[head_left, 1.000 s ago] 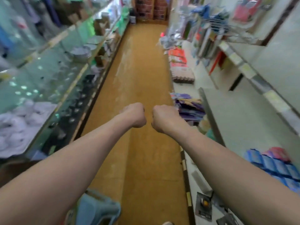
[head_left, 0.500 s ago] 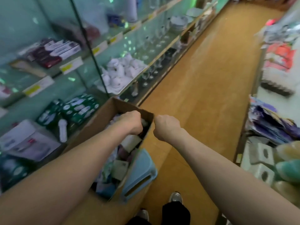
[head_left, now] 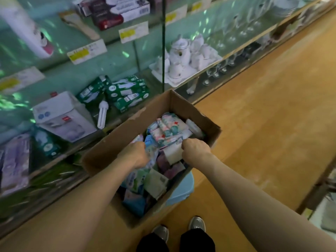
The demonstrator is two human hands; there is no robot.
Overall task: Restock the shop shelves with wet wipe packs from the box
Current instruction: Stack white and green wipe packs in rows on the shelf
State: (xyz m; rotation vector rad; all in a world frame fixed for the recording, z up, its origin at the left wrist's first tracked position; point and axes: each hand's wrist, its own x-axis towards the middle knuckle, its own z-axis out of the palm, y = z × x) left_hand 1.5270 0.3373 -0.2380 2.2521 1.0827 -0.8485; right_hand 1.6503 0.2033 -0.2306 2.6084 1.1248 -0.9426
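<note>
One box (head_left: 183, 106) of wet wipe packs (head_left: 169, 128) parallels shelves (head_left: 234, 53).

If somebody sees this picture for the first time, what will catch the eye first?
The open cardboard box in the middle, full of colourful wet wipe packs, with the left hand and right hand, both curled, down among them. Behind it, a white tea set stands on the shelf.

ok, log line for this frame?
stage: pick from box | left hand: curled among wet wipe packs, grip unclear | right hand: same | box: open
</note>
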